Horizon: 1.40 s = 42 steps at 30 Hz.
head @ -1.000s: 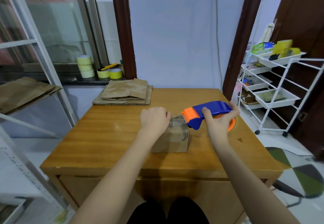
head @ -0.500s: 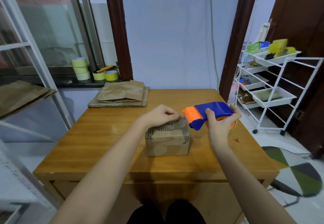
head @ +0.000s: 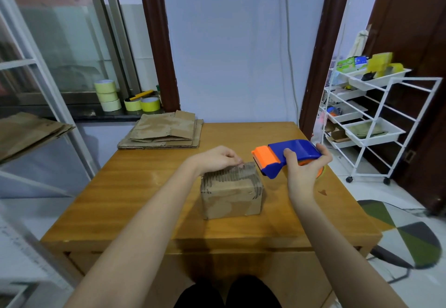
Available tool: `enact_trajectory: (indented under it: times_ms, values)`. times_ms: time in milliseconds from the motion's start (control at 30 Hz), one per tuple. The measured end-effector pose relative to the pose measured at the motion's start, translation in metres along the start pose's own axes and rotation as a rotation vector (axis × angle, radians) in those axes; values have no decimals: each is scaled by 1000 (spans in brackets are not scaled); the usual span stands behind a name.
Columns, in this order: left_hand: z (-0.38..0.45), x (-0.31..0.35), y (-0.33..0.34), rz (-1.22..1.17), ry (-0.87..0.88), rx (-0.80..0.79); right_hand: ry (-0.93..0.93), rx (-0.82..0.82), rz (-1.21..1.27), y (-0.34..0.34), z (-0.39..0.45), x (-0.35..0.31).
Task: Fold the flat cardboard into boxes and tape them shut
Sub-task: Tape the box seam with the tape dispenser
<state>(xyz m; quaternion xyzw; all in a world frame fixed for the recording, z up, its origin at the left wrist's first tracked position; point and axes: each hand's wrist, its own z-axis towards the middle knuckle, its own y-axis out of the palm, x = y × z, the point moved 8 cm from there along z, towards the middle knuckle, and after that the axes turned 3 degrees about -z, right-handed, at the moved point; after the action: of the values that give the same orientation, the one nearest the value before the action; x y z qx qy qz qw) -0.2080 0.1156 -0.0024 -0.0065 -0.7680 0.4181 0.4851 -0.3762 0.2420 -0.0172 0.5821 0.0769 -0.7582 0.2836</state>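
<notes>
A small folded cardboard box [head: 230,195] stands in the middle of the wooden table [head: 135,201], with clear tape across its top. My left hand [head: 218,159] rests on the box's far top edge, fingers curled down onto the tape there. My right hand [head: 305,170] grips a blue and orange tape dispenser [head: 284,157], held just above and to the right of the box, its orange cutter end pointing left. A stack of flat cardboard [head: 164,131] lies at the table's far left corner.
Several tape rolls [head: 108,95] and a yellow knife sit on the window sill behind the table. More flat cardboard [head: 29,131] lies on a shelf at left. A white wire trolley [head: 369,119] with trays stands to the right, by a dark door.
The box has turned so a front face shows, and my left hand has shifted from covering its top to its far edge. The dispenser has lifted slightly away from the box.
</notes>
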Motion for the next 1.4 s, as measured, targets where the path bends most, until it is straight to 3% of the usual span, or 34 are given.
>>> enact_trajectory:
  times_ms: [567,967,1400]
  values:
    - [0,0,7,42,-30,58,-18,-2,10,-2,-2,-4]
    - [-10,0,11,297,0,284,-19,-8,-25,-3,3,-3]
    - [-17,6,19,402,8,238,61,71,-11,-9,-2,5]
